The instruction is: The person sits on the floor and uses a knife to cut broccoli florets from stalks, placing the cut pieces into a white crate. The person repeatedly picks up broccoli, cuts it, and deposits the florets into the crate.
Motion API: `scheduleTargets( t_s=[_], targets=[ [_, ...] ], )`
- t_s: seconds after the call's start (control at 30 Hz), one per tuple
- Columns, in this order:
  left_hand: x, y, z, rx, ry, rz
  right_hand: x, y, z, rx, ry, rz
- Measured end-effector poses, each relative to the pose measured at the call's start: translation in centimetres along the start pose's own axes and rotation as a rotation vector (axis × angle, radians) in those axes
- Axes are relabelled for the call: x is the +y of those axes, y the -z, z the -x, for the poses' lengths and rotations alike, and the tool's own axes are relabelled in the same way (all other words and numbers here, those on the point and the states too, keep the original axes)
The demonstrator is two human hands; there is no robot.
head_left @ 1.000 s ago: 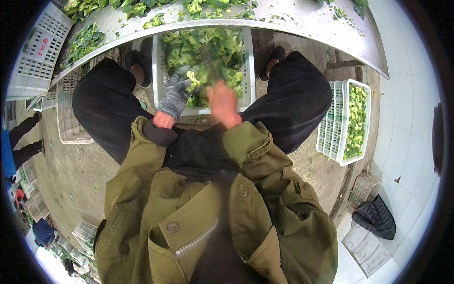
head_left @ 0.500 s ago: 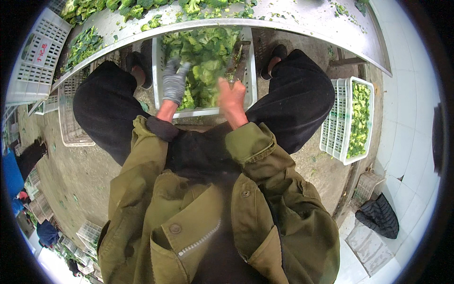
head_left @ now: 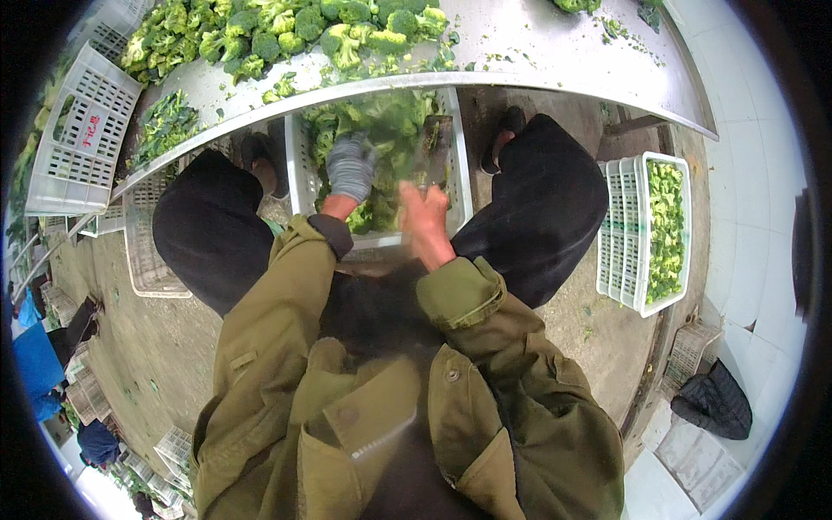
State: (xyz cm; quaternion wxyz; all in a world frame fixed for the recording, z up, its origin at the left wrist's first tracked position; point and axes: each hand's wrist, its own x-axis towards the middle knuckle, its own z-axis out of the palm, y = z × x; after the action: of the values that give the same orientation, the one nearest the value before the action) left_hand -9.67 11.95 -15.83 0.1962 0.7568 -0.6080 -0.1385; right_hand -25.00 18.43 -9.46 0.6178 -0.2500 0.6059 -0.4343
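A white plastic crate (head_left: 465, 165) of broccoli (head_left: 394, 121) stands between my knees, partly under the metal table's edge. My left hand (head_left: 351, 166), in a grey knitted glove, is down among the broccoli with its fingers curled in on some of it; the fingertips are blurred. Close to its right, my bare right hand (head_left: 423, 212) is closed in a fist over the crate's near side. What the fist holds is smeared by motion. Just beyond it, a dark brown flat strip (head_left: 439, 139) lies along the crate's right side; whether the fist touches it I cannot tell.
Broccoli heads (head_left: 286, 30) cover the left and middle of the metal table (head_left: 511, 52), with leaf scraps (head_left: 165, 117) at its left. A tilted white crate (head_left: 82, 134) stands far left. Right of my knee is a crate of cut green pieces (head_left: 665, 230). A dark jacket (head_left: 715, 403) lies lower right.
My left hand has gone from spread fingers to curled ones and shifted right, nearer my right hand. The right fist stays over the crate's near side. The whole view has tilted up.
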Motion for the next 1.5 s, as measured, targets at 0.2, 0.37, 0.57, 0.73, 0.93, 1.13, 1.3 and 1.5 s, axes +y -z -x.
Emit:
scheduleTargets(
  t_s=[0.2,0.37,0.57,0.73,0.93,1.13,1.3,1.5],
  targets=[
    [2.7,8.1,1.8,0.176,-0.226,0.306,0.3,-0.2,-0.1,0.018,-0.099,-0.005],
    [5.0,13.5,-2.3,0.452,-0.403,0.262,0.3,-0.1,0.0,-0.031,-0.066,-0.03],
    [6.4,15.0,-11.3,0.131,-0.106,-0.18,0.2,-0.1,0.3,-0.036,-0.073,-0.045],
    [5.5,13.9,-13.9,0.149,-0.057,-0.148,0.2,-0.1,0.3,-0.051,-0.105,-0.039],
    [1.3,14.0,-13.6,0.266,-0.1,0.185,0.5,-0.1,0.3,-0.071,-0.14,-0.073],
    [0.9,15.7,-11.6,0.147,-0.027,0.653,0.7,-0.1,0.3,-0.07,-0.135,-0.101],
    [2.7,17.0,-6.8,0.143,-0.18,0.938,-0.6,0.1,1.6,-0.114,-0.046,-0.075],
    [5.4,15.5,1.5,-0.013,-0.195,1.056,-4.0,-1.0,4.4,-0.196,0.166,-0.208]
  ],
)
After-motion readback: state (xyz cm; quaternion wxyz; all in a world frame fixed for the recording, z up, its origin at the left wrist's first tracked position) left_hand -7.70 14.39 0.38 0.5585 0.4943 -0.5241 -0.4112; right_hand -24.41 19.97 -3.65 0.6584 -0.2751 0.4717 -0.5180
